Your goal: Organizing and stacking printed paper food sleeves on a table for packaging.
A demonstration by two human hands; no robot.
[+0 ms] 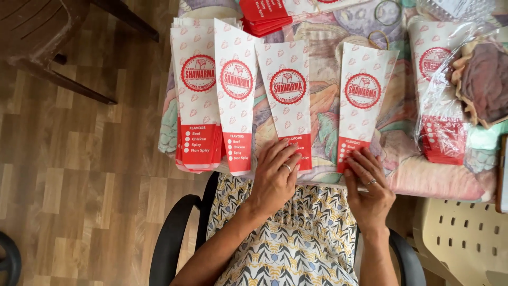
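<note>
From the left of the counter [455, 182] I see a thick stack of paper sleeves [197, 100], then a lone sleeve [236, 95]. My left hand [275, 177] lies flat, fingers spread, on the near end of the third sleeve [288, 90]; my right hand [370, 190] pins the fourth sleeve [362, 100] likewise. Both sleeves run lengthwise away from my fingers, each under its own hand.

L hand [275, 177] & R hand [369, 188] flat, palms down, fingers [279, 151] spread.
</note>
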